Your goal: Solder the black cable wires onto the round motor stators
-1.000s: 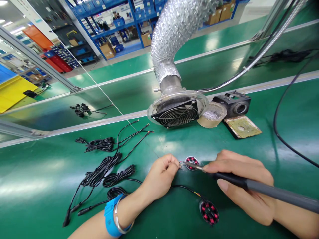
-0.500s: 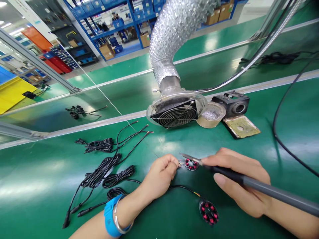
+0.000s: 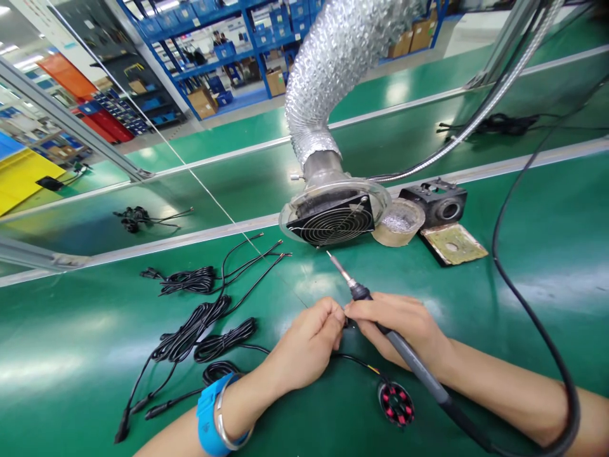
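Note:
My right hand is wrapped round a soldering iron, its bare metal tip pointing up and left above the bench. The right fingertips touch those of my left hand, which is closed in a pinch. Between them shows a small dark bit of the ring-shaped part, mostly hidden by the fingers. Wire ends in the left pinch are covered now. Below the hands lies another round black part with red pieces round its ring, joined to a thin black cable that passes under my left hand.
Several coiled black cables lie on the green bench to the left. A fume extractor on a silver duct hangs ahead. Behind the iron sit a tape roll with solder scraps, a black iron stand and a stained sponge tray.
My right hand has moved left to meet my left hand. The soldering iron has swung so its tip points up and away. The ring-shaped part between the hands is now mostly covered.

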Tool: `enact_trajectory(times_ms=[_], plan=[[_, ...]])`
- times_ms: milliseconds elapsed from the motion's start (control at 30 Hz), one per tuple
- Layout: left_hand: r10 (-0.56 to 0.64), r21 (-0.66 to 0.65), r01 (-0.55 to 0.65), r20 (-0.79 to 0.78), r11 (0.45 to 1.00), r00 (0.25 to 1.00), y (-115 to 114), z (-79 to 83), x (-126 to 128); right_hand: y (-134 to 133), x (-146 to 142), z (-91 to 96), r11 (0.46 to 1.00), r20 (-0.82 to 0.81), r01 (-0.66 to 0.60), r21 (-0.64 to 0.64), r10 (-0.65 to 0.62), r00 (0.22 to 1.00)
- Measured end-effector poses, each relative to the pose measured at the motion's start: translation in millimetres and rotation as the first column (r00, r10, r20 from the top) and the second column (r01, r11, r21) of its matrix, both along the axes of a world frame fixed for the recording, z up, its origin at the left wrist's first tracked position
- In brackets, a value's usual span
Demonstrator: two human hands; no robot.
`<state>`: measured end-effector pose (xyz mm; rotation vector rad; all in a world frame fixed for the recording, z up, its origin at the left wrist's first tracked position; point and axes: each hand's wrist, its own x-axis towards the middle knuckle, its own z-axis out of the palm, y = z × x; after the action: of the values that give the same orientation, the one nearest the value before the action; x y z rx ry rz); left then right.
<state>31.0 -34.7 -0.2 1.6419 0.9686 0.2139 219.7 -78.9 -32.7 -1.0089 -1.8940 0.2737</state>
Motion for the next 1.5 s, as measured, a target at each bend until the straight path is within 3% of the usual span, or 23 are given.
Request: enact_trajectory(times_ms=[100,200,300,600,733,833,933,1033,1300,1500], plan=[[-0.061,0.144,0.071,-0.076,0.987,0.995,-2.0,8.8,-0.8,-1.7,1.7,0.9,0.999,0.019,0.033,0.014,-0.033,0.999],[-0.064,0.249,0.094,-0.124,0.964,0.990,-2.3,11.7,-0.7,-6.0,1.2,2.1,0.999,-0.022,-0.019,-0.031,0.019,1.000],[-0.066,0.195,0.085,-0.102,0.977,0.993,-1.7,10.0,-0.6,-10.5,-1.8,1.2,0.997,-0.037,-0.059,-0.056,0.057,0.998],[-0.021,-0.113,0.028,0.067,0.993,0.998,2.0,-6.4,-1.0,-9.9,-8.2,-4.4,1.000,-0.009,0.029,0.009,-0.029,1.000],[0.105,-0.251,-0.065,0.149,0.966,0.983,2.1,-12.3,2.7,-6.1,-6.2,-2.6,1.000,-0.028,0.028,0.001,-0.028,0.999],[0.188,-0.301,-0.138,0.141,0.943,0.972,0.4,-11.3,4.5,-5.9,-1.7,1.2,0.995,-0.051,-0.037,-0.097,0.032,0.998],[0.220,-0.313,-0.170,0.129,0.934,0.967,-0.5,-9.9,4.9,-7.7,2.0,1.9,0.976,-0.048,-0.095,-0.197,0.087,0.995],[0.229,-0.312,-0.178,0.133,0.933,0.964,0.1,-10.9,5.1,-7.6,1.6,-0.7,0.976,-0.063,-0.096,-0.196,0.085,0.994],[0.273,-0.244,-0.240,0.111,0.940,0.956,1.3,-18.6,7.0,0.0,-3.3,-1.1,0.960,-0.129,0.078,-0.268,-0.116,0.985],[0.259,-0.172,-0.243,0.080,0.955,0.962,1.2,-17.9,9.4,-1.5,-1.1,-0.3,0.977,-0.137,0.000,-0.211,-0.030,0.990]])
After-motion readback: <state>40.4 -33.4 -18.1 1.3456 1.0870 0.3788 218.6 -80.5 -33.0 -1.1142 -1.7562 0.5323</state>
